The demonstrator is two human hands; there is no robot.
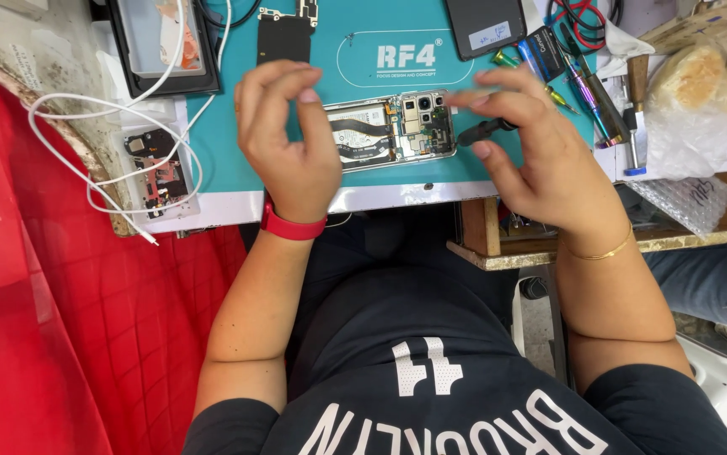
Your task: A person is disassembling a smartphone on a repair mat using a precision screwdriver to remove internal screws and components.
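At the left edge of the table (212, 206) a white cable (94, 143) loops over a small clear tray of phone parts (157, 173). Next along, the left hand (288, 139), a red band (292, 226) on its wrist, hovers above the teal mat (229, 160) near the front edge; its grip is loosely curled, thumb and fingertips drawn near each other, and I cannot tell whether anything tiny sits between them. Just beside it, in the middle of the mat, lies the opened phone (390, 126), back cover off, its camera cluster toward the right. The right hand (540, 160) has its grip closed on a black-handled screwdriver (483, 131), whose tip points at the phone's right end. Beyond, toward the right edge, more tools (587, 84) lie together, with a plastic bag (705, 93) past them
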